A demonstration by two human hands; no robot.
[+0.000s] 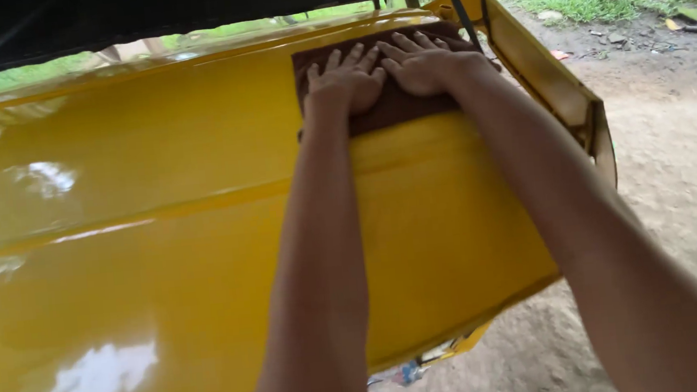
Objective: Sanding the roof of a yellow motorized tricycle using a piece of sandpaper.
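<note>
Your left hand (344, 80) and right hand (421, 63) lie flat on a dark brown cloth (391, 104), fingers spread and palms down, the two hands side by side with their inner fingertips almost meeting. Neither hand pinches or grips anything; both simply press the cloth against the surface beneath, which looks like the surest way to keep the whole cloth in contact rather than bunched up. The cloth sits near the far right corner of a glossy yellow panel (161, 263) (a curved, painted sheet that mirrors the sky in pale patches), just short of its raised yellow edge frame (553, 85). Both your arms are stretched well forward, since the cloth lies at the far end. A dark canopy (181, 9) hangs above, a black strap (465, 18) drops beside your right hand, and bare dirt ground (682, 167) lies to the right.
</note>
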